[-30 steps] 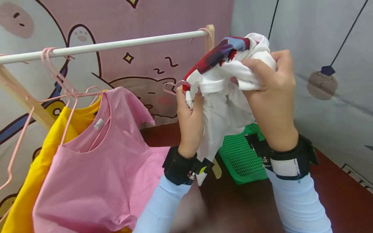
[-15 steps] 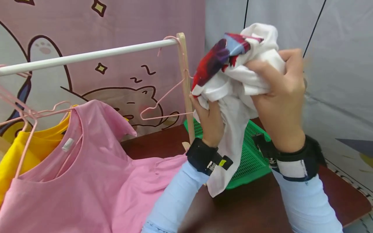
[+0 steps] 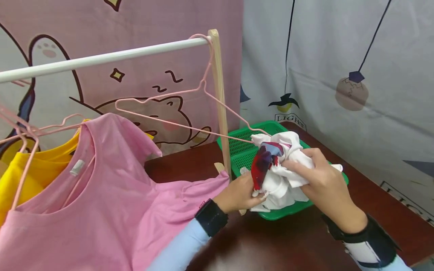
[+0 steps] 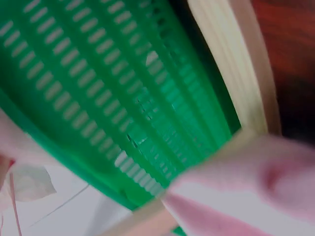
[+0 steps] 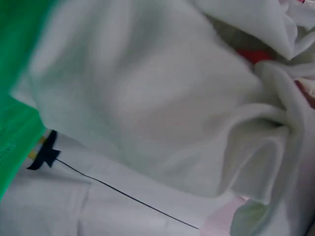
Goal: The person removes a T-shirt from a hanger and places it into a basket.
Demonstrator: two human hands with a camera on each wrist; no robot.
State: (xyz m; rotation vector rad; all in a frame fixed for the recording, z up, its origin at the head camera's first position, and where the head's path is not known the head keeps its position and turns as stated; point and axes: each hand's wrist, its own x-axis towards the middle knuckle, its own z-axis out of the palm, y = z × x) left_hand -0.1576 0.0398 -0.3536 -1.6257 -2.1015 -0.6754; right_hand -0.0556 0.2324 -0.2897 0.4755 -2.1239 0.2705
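A bunched white shirt with a red and blue print hangs low over the green basket in the head view. My right hand grips its right side, the thumb lying across the cloth. At its left edge, my left hand holds the printed part, some fingers hidden behind the fabric. Pale folds of the shirt fill most of the right wrist view. A pink wire hanger hooks on the rack's end, and its right arm reaches behind the shirt. The left wrist view shows the slotted basket wall close by.
The rack has a white rail and a wooden post just left of the basket. A pink T-shirt and a yellow one hang on the left. Under the basket is a dark red-brown table.
Both hands have come down with the white shirt, from about rail height to the basket. More of the pink hanger at the rack's end shows now. The head view has swung right.
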